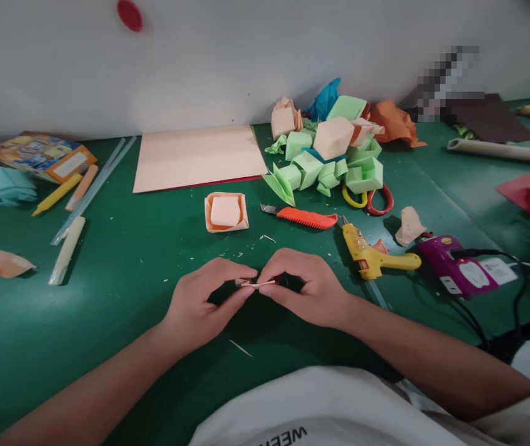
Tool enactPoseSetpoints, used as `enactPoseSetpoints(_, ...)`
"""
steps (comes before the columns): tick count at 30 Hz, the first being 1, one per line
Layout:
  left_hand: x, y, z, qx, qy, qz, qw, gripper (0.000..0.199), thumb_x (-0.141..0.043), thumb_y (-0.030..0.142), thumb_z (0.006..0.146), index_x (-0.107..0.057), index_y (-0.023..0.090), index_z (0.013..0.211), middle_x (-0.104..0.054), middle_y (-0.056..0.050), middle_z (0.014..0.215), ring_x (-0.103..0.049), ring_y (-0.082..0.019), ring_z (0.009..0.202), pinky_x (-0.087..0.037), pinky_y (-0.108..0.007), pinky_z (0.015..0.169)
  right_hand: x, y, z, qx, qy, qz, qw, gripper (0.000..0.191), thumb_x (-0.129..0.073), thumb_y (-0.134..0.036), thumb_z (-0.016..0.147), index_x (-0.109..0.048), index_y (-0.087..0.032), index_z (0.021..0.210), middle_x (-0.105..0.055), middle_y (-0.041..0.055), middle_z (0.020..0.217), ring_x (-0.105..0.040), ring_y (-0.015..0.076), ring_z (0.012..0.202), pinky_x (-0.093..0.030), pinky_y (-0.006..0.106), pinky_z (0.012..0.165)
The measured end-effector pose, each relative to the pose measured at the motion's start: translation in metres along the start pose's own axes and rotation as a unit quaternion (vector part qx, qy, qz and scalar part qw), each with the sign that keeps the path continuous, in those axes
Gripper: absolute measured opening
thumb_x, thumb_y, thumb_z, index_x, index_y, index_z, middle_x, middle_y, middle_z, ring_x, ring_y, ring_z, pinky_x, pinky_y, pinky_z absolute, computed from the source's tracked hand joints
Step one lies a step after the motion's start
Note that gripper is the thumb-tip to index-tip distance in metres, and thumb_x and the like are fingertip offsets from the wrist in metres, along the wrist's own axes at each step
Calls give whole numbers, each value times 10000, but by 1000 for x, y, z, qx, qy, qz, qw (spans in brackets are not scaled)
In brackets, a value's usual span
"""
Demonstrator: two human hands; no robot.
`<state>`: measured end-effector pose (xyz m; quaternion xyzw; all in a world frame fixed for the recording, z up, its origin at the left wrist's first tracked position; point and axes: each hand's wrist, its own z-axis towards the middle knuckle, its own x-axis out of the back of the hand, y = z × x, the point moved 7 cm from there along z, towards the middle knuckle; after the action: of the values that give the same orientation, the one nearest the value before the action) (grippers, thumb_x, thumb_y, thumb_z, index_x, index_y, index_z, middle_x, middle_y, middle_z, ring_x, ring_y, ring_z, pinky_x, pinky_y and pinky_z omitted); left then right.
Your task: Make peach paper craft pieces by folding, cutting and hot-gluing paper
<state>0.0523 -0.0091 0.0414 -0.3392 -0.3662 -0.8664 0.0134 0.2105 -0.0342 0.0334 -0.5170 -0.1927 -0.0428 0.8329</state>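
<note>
Paper strip (258, 284) pinched at its ends by left hand (204, 300) and right hand (304, 288), just below utility knife (304, 217); likely light, flimsy, creases easily; grip ends.

— What does the room look like from where you sit?

— I see a dark green worktop (121, 291) filling most of the view, its surface flecked with tiny pale scraps. Straight behind it stands a plain white wall (246, 56), meeting the worktop's far edge.

— Anything on that wall?

— I make out one red round spot (130, 15) near the top. The light is soft and even, with faint shadows.
</note>
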Motion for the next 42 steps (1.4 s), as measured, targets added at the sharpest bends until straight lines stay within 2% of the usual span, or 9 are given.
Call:
enactPoseSetpoints(5,-3,3,3,-31,-21,-27,999,117,-642,99,938,-698,202,946,-731,-21,829,-684,-131,779,-583,-231,703,1,9,-3,-98,37,-18,994,88,-734,-195,878,-709,-213,796,-707,-9,735,-627,122,645,-514,241,590)
enactPoseSetpoints(7,-3,3,2,-39,-23,-27,999,122,-644,94,938,-697,201,962,-731,-22,832,-677,-129,778,-580,-236,711,1,12,-3,-114,33,-8,993,83,-746,-198,869,-714,-212,794,-720,-12,740,-639,118,644,-519,234,589)
enactPoseSetpoints(13,-8,12,-3,-97,-59,-48,992,168,-597,126,985,-719,231,1033,-727,-42,905,-672,-142,802,-592,-271,748,3,-1,-1,15,-78,65,995,76,-718,-176,895,-718,-199,823,-739,27,774,-671,142,702,-547,280,670)
enactPoseSetpoints(19,-8,15,-7,-137,-64,-38,988,196,-597,103,979,-711,213,1093,-733,-56,935,-689,-157,827,-600,-301,773,5,4,0,-21,-108,78,991,53,-726,-175,890,-716,-195,842,-745,29,800,-679,140,709,-552,271,667)
enactPoseSetpoints(22,-7,13,-8,-128,-44,-46,990,174,-632,95,958,-718,199,1068,-746,-59,941,-708,-152,836,-609,-281,774,5,6,0,-33,-119,75,990,32,-714,-188,903,-731,-180,878,-749,45,831,-685,142,735,-545,268,681)
enactPoseSetpoints(26,-5,9,-8,-92,-10,-23,995,160,-695,113,926,-702,218,1048,-770,-25,906,-728,-137,821,-618,-251,780,7,11,0,-79,-91,38,992,41,-699,-190,907,-732,-189,883,-743,31,843,-680,136,743,-538,255,679)
enactPoseSetpoints(30,-9,9,-9,-83,-19,-21,996,188,-706,85,905,-668,223,1027,-772,-6,882,-729,-134,818,-613,-236,764,1,14,-1,-112,-84,17,990,63,-681,-171,902,-728,-204,877,-735,9,829,-658,124,709,-525,236,634)
enactPoseSetpoints(36,-10,10,-10,-83,-13,-28,996,214,-685,37,885,-640,221,985,-756,0,860,-718,-139,815,-603,-251,761,-4,12,-3,-53,-65,-7,996,87,-664,-156,914,-727,-202,874,-728,25,822,-654,128,713,-530,247,636)
enactPoseSetpoints(42,-8,6,-10,-53,-1,-14,999,175,-697,59,880,-619,210,925,-747,0,838,-717,-125,797,-589,-218,733,-4,6,-4,30,-43,13,999,94,-695,-142,912,-725,-207,852,-761,44,833,-709,145,781,-586,268,713)
